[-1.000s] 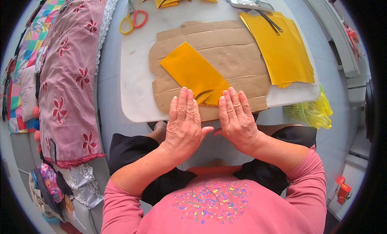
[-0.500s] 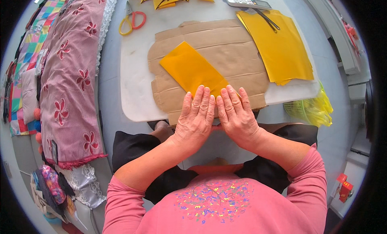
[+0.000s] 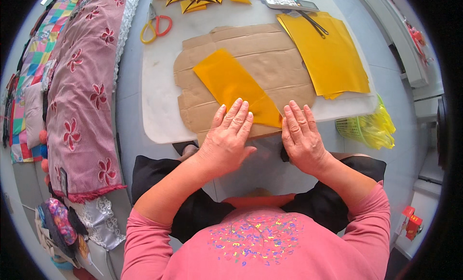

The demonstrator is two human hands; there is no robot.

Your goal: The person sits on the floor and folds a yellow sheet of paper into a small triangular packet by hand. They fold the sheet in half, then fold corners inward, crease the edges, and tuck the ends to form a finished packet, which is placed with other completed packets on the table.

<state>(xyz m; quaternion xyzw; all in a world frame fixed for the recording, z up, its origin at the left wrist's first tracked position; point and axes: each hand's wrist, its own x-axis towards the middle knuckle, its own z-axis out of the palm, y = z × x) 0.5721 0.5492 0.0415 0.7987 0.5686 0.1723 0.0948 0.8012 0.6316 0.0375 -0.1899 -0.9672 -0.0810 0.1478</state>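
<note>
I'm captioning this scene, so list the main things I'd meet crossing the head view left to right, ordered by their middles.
Pink fabric cover with red flowers → scissors with red and yellow handles → slanted rectangular gold paper sheet → right hand → stack of gold paper sheets → yellow plastic bag.

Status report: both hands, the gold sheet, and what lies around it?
Left hand open, on gold sheet; right hand open, at its near right corner. Sheet slanted on cardboard. Scissors upper left, gold stack at right, both apart.
</note>
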